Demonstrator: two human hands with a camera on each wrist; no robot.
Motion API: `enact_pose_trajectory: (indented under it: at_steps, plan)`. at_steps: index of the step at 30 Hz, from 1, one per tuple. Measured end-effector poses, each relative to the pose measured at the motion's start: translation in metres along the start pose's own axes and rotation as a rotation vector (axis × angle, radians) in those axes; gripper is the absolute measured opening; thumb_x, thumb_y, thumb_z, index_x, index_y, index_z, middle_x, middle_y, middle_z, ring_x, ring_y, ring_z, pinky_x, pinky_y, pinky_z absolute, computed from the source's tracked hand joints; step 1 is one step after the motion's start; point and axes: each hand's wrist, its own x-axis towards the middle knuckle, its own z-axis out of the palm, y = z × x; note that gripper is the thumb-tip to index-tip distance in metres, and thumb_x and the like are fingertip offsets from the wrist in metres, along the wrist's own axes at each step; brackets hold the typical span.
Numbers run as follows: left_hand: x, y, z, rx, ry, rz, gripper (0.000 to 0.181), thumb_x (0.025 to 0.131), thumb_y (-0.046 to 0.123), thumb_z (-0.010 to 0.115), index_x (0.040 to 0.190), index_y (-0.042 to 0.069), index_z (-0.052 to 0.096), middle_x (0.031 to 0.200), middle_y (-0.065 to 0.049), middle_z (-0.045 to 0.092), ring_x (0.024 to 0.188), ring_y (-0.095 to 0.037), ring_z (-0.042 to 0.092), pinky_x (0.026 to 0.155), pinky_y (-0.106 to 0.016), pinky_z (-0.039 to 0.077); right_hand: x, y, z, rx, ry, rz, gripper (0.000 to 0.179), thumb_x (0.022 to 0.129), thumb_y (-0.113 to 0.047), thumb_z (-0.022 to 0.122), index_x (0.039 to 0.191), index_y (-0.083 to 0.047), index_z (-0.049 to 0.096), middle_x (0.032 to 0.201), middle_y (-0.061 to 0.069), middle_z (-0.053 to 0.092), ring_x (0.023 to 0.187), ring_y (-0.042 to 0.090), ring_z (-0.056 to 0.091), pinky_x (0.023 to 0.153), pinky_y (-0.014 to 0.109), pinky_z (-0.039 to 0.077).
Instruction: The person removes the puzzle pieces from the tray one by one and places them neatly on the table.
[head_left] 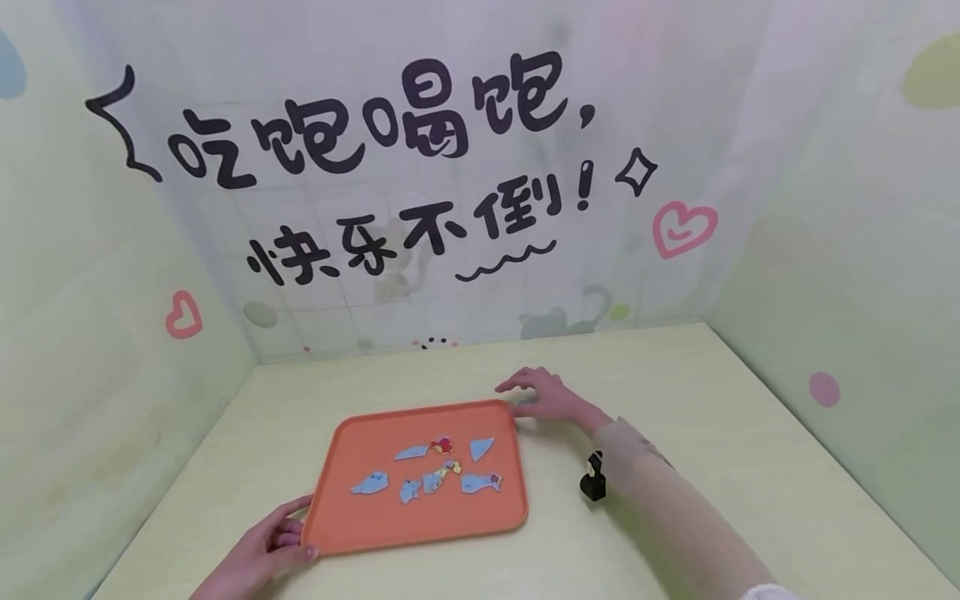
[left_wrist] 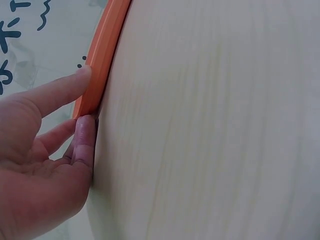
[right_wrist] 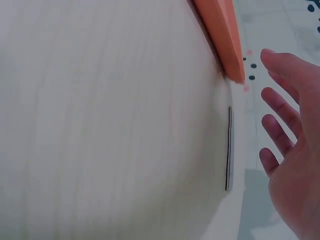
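One orange tray [head_left: 420,525] lies flat on the table [head_left: 570,550], between the person's hands. Its low rim [head_left: 427,408] probably serves as a fence, to keep loose items from sliding off, and as a ledge to grip. Rounded corners, a smooth matt surface and one even colour suggest moulded plastic.

Several flat pieces [head_left: 481,483] are scattered over the tray's middle, some touching, others apart. They look like thin card or board, irregularly cut, mostly pale blue with touches of red and yellow; their pictures are too small to read.

The left hand [head_left: 262,546] grasps the near left corner: its thumb [left_wrist: 75,82] rests on the rim while the fingers [left_wrist: 86,135] bend in at the corner below, a hold that seems meant to steady the tray. The right hand [head_left: 547,398] is released, fingers spread and slightly bent, just beside the far right corner. Near it a thin slab [right_wrist: 230,150] shows edge-on, pale with a dark line.

A soft beige sleeve [head_left: 637,462] covers the right forearm; beside it is a small black object [head_left: 594,479], its purpose unclear. Behind stands a pale printed wall [head_left: 300,50] with dark lettering [head_left: 437,233].
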Motion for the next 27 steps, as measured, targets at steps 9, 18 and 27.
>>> enact_pose_trajectory:
  at_steps: [9, 18, 27]
  plan:
    - [-0.001, -0.004, -0.002, -0.013, -0.035, 0.054, 0.088, 0.088, 0.028, 0.075, 0.152, -0.006, 0.026, 0.109, -0.009, 0.06, 0.087, -0.011, 0.054, 0.074, -0.021, 0.047, 0.004, -0.035, 0.017, -0.023, -0.105, -0.121, 0.043, 0.089, -0.03, 0.074, 0.129, -0.018, 0.066, 0.13, 0.003, 0.061, 0.119, 0.023, 0.047, 0.097, 0.048, 0.031]
    - [0.001, -0.001, -0.004, 0.005, -0.011, 0.017, 0.087, 0.088, 0.029, 0.075, 0.152, -0.004, 0.028, 0.112, -0.009, 0.061, 0.093, -0.014, 0.055, 0.075, -0.022, 0.047, 0.008, -0.045, 0.027, -0.086, -0.219, -0.116, 0.044, 0.089, -0.032, 0.073, 0.131, -0.024, 0.064, 0.134, -0.003, 0.058, 0.117, 0.016, 0.042, 0.097, 0.041, 0.031]
    - [0.001, 0.0, -0.003, 0.015, -0.013, 0.029, 0.085, 0.088, 0.027, 0.075, 0.152, -0.004, 0.028, 0.112, -0.009, 0.062, 0.091, -0.01, 0.055, 0.075, -0.021, 0.047, 0.013, -0.043, 0.037, -0.152, -0.24, -0.077, 0.04, 0.084, -0.035, 0.078, 0.122, -0.025, 0.07, 0.125, -0.006, 0.065, 0.1, 0.011, 0.04, 0.087, 0.034, 0.028]
